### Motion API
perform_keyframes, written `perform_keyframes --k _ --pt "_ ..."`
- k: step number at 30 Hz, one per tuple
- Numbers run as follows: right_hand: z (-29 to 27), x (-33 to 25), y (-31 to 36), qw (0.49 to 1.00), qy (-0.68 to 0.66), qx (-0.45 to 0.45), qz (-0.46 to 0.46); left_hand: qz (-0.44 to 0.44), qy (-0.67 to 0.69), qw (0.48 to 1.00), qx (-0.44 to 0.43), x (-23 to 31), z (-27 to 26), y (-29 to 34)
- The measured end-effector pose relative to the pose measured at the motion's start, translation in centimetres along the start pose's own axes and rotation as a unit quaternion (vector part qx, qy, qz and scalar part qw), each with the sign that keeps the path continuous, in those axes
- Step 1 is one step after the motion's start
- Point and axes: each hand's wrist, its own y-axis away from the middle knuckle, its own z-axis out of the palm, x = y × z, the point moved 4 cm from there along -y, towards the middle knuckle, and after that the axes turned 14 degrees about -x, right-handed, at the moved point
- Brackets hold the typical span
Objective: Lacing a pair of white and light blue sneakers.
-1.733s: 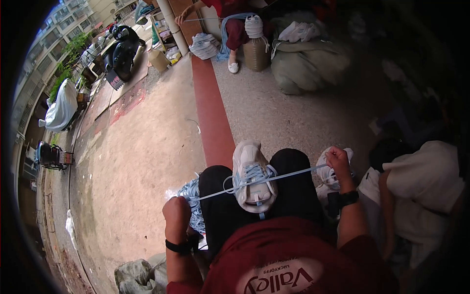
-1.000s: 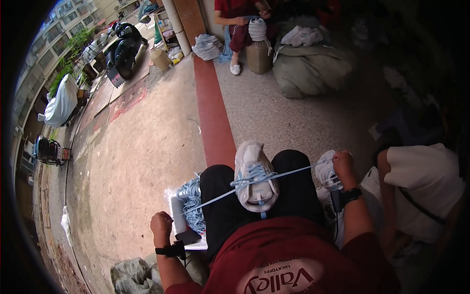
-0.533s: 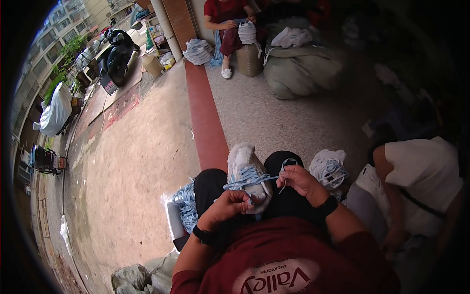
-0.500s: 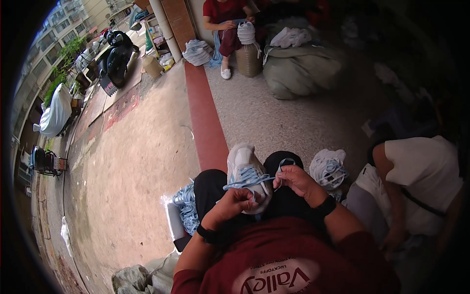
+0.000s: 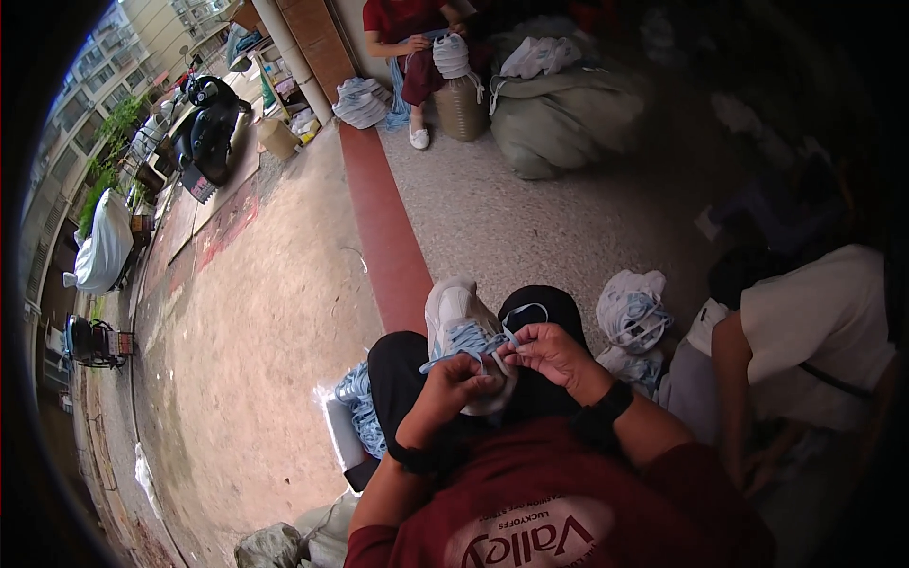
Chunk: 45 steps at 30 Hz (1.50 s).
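Both forearms are coming inward, and the left hand (image 5: 456,382) is pinching the light-blue lace (image 5: 464,337) narrowly between thumb and fingers; the right hand (image 5: 557,354), just beside, is also pinching it. Under these 2 hands, the white shoe (image 5: 451,303) is resting between 2 dark knees. Farther, 1 red strip (image 5: 388,218) is dividing tan ground (image 5: 275,275) at left from speckled floor (image 5: 492,213) at right, and 1 co-worker (image 5: 402,19) is sitting far away.
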Motion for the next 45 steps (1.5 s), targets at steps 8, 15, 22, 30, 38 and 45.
perform_keyframes --k 8,15,22,30,38,45 --pt "0.0 0.2 -0.5 0.980 0.171 0.092 -0.038 0.007 0.037 0.999 -0.006 -0.8 0.0 0.0" --pt "-0.2 0.6 -1.1 0.971 0.202 0.112 -0.056 0.006 0.043 0.999 -0.006 -0.6 0.1 0.1" --pt "0.6 0.3 -1.5 0.889 0.434 0.126 -0.076 0.008 0.033 0.999 -0.003 -0.5 0.0 0.2" --pt "2.0 0.3 -1.7 0.712 0.638 0.176 -0.234 0.019 0.059 0.998 -0.007 -1.1 0.0 0.1" --pt "1.1 0.6 -2.1 0.820 0.531 0.166 -0.137 0.028 -0.018 0.997 0.063 -1.5 0.3 -0.1" --pt "3.0 0.3 -0.7 0.658 0.716 0.159 -0.168 0.062 -0.343 0.928 0.129 0.7 1.1 -0.3"
